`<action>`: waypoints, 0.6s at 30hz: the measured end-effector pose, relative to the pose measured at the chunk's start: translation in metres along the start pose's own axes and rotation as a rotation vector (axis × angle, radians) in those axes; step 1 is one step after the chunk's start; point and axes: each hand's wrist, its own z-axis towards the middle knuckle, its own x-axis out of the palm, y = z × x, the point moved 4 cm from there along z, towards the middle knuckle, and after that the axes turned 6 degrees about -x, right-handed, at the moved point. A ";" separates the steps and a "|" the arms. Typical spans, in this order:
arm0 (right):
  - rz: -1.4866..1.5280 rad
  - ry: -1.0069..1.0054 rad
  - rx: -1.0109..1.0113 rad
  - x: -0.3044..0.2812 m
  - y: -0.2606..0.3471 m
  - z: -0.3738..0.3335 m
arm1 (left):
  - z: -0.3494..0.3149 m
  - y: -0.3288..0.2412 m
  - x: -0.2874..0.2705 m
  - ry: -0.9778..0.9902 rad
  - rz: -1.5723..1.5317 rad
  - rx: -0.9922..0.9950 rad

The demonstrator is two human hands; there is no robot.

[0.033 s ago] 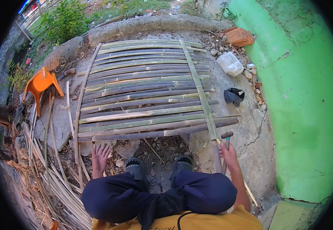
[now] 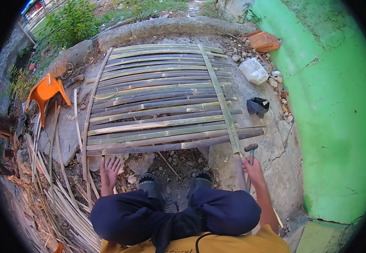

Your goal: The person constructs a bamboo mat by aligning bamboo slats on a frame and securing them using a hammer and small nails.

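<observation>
In front of me lies a bamboo slat panel (image 2: 162,100), its many crosswise slats bordered by an upright strip on the left. A green bamboo strip (image 2: 219,95) runs lengthwise over the slats' right ends. Closed around a hammer (image 2: 251,147) with a dark head and partly teal handle is my right hand (image 2: 255,170). It is next to the near end of a greyish bamboo piece (image 2: 239,169) in line with the green strip. My left hand (image 2: 110,170) is open, palm up, fingers spread, just below the panel's near left corner, holding nothing.
Loose split bamboo strips (image 2: 60,189) pile up at the left, near an orange plastic chair (image 2: 45,95). A black bag (image 2: 257,106), a white block (image 2: 253,71) and stacked orange tiles (image 2: 263,41) lie to the right, beside a green wall (image 2: 334,118).
My right hand and forearm have shifted very slightly to the right with the hammer. My left hand looks nearly unmoved, and the bamboo panel stays in place.
</observation>
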 end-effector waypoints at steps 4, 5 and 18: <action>-0.060 0.079 -0.100 -0.004 0.034 0.000 | 0.018 -0.014 -0.002 -0.014 -0.165 -0.004; -0.056 0.084 -0.037 -0.004 0.032 0.002 | 0.026 -0.016 -0.006 -0.012 -0.192 0.005; 0.058 0.022 0.062 0.030 -0.089 0.023 | -0.026 -0.081 -0.072 -0.529 1.186 0.338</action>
